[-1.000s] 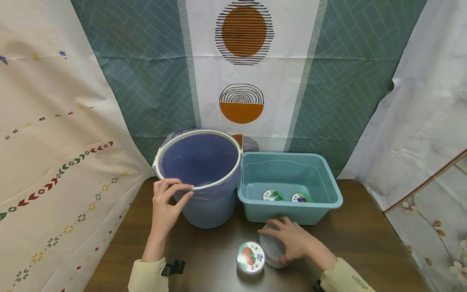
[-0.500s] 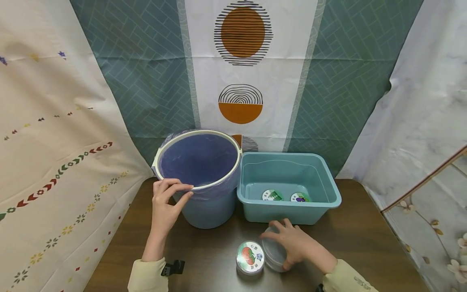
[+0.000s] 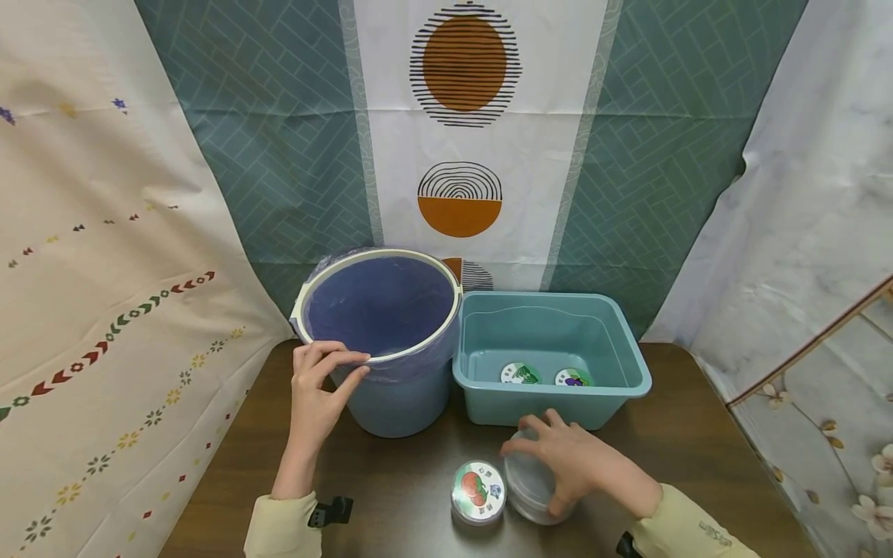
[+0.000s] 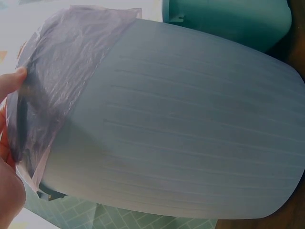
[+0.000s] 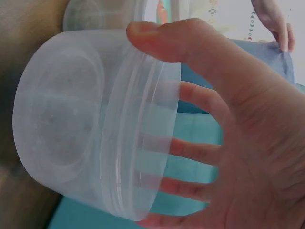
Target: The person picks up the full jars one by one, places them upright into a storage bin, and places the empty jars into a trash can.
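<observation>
A clear round plastic tub (image 3: 532, 473) stands on the table, and my right hand (image 3: 565, 461) grips it from above, thumb on the near side and fingers round the far side. In the right wrist view the thumb presses the rim of the tub (image 5: 71, 105), with the fingers seen through its wall. Beside it is a round tub with a tomato label (image 3: 478, 494). My left hand (image 3: 317, 395) pinches the pale rim of a blue-grey bin (image 3: 401, 407). A thin purple liner (image 4: 66, 62) folds over that rim in the left wrist view.
To the right of the bin stands a teal plastic basin (image 3: 551, 399). Inside it lie a green-labelled round item (image 3: 519, 373) and a purple-labelled round item (image 3: 574, 377). Patterned cloth hangs behind and along both sides of the brown table (image 3: 391, 496).
My right hand has shifted slightly right and toward the near edge, and the clear tub has slid with it, away from the tomato-labelled one. My left hand stays on the bin rim.
</observation>
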